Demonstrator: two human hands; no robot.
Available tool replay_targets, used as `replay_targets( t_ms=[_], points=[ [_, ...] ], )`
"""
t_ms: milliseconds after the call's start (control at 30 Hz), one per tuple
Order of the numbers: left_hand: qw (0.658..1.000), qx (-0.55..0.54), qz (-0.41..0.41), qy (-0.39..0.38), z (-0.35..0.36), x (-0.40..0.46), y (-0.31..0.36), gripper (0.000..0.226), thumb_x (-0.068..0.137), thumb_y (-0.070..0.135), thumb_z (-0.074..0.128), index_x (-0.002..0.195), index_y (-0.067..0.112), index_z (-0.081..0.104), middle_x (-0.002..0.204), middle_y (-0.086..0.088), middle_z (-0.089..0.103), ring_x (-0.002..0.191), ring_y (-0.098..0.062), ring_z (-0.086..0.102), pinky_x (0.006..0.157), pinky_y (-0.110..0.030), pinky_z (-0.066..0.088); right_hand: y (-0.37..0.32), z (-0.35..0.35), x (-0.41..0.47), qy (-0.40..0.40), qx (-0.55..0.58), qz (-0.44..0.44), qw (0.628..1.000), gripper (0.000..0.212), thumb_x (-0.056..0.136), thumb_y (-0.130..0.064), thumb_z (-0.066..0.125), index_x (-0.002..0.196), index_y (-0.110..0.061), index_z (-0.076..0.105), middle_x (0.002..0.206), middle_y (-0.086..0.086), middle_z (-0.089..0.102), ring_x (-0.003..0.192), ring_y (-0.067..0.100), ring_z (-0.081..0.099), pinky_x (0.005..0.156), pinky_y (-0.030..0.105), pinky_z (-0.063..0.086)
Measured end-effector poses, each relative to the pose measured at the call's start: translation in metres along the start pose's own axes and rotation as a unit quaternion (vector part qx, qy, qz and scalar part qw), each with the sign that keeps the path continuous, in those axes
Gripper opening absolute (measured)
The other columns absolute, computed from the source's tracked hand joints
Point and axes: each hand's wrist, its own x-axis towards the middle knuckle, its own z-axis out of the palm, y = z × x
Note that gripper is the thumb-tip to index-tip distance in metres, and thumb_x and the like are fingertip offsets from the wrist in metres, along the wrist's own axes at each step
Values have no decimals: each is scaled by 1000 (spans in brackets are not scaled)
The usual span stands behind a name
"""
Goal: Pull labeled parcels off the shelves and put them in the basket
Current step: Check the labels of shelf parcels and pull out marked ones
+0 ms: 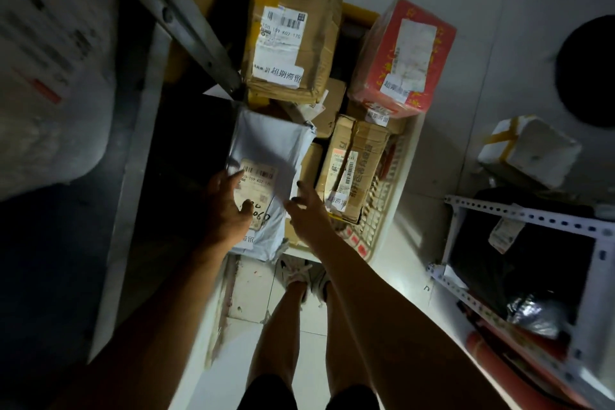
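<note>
Left hand (228,206) rests flat on grey parcel (266,156); right hand (304,210), blurred, seemingly spread, grip apart.

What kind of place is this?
Probably a parcel depot or pickup storeroom: a basket heaped with labelled boxes like the brown carton, a grey mailer, and slotted metal shelving.

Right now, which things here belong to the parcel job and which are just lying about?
Part of the job:
- grey mailer bag, left hand on its label
- right hand beside it
- basket
- big brown box
- red box

Lying about:
- white foam box on the floor
- black bag on the right shelf
</note>
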Motion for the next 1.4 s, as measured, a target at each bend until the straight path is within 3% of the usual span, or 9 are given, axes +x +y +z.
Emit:
replay_targets(
  t_ms=[133, 233, 367, 567, 700, 833, 1067, 1333, 1400],
  points=[
    [999, 23, 20, -18, -8, -29, 25, 41, 84, 13, 75, 124, 9, 65, 132, -17, 58, 122, -33, 55, 101, -36, 47, 11, -23, -30, 34, 18, 35, 999, 40, 99, -10, 59, 138, -13, 53, 87, 1, 64, 72, 17, 60, 64, 30, 49],
    [988, 65, 54, -126, -22, -59, 51, 37, 87, 23, 72, 123, 16, 65, 123, -10, 65, 113, -28, 63, 94, -39, 53, 20, -48, -76, 59, 38, 52, 996, 36, 95, -6, 59, 131, -7, 56, 88, 11, 67, 69, 24, 61, 65, 36, 49],
    [955, 122, 109, -248, -42, -111, 101, 36, 91, 26, 66, 126, 20, 64, 123, -7, 67, 113, -27, 64, 92, -39, 55, 32, -95, -162, 88, 41, 59, 994, 31, 97, -12, 59, 127, -17, 54, 101, 8, 63, 73, 18, 61, 70, 30, 52],
    [897, 219, 219, -316, -57, -196, 171, 34, 90, 27, 61, 121, 14, 61, 121, -12, 67, 112, -33, 62, 89, -37, 51, 79, -143, -296, 141, 133, 85, 977, 35, 93, -15, 67, 126, -14, 57, 91, 12, 69, 64, 17, 62, 61, 29, 47],
    [846, 282, 288, -350, -55, -265, 209, 39, 89, 33, 67, 127, 24, 61, 122, -1, 68, 115, -26, 62, 95, -33, 50, 114, -153, -387, 189, 138, 63, 970, 36, 92, -18, 70, 126, -16, 58, 94, 13, 73, 77, 19, 67, 73, 33, 52],
    [789, 337, 380, -345, -39, -347, 234, 37, 91, 36, 64, 128, 31, 60, 124, 5, 67, 111, -22, 63, 83, -26, 47, 168, -150, -461, 246, 147, 43, 957, 38, 94, -19, 68, 130, -14, 57, 98, 15, 74, 83, 19, 68, 81, 35, 54],
    [637, 434, 516, -375, 5, -505, 232, 40, 90, 39, 60, 130, 30, 59, 127, 1, 65, 113, -23, 61, 90, -33, 50, 308, -106, -572, 346, 222, 71, 909, 41, 92, -22, 67, 132, -15, 57, 104, 8, 70, 79, 18, 69, 71, 28, 52],
    [451, 480, 645, -388, 54, -691, 212, 40, 89, 38, 61, 127, 27, 61, 123, -1, 68, 110, -22, 63, 95, -38, 53, 445, -38, -694, 473, 365, 108, 795, 41, 91, -18, 64, 131, -10, 58, 103, 16, 73, 71, 17, 66, 54, 20, 46],
    [402, 474, 679, -391, 65, -741, 212, 40, 89, 39, 62, 127, 27, 61, 122, -1, 68, 109, -21, 64, 95, -38, 54, 469, -27, -721, 509, 390, 114, 759, 42, 90, -19, 65, 131, -10, 59, 101, 17, 74, 75, 20, 68, 60, 25, 50]
  ],
)
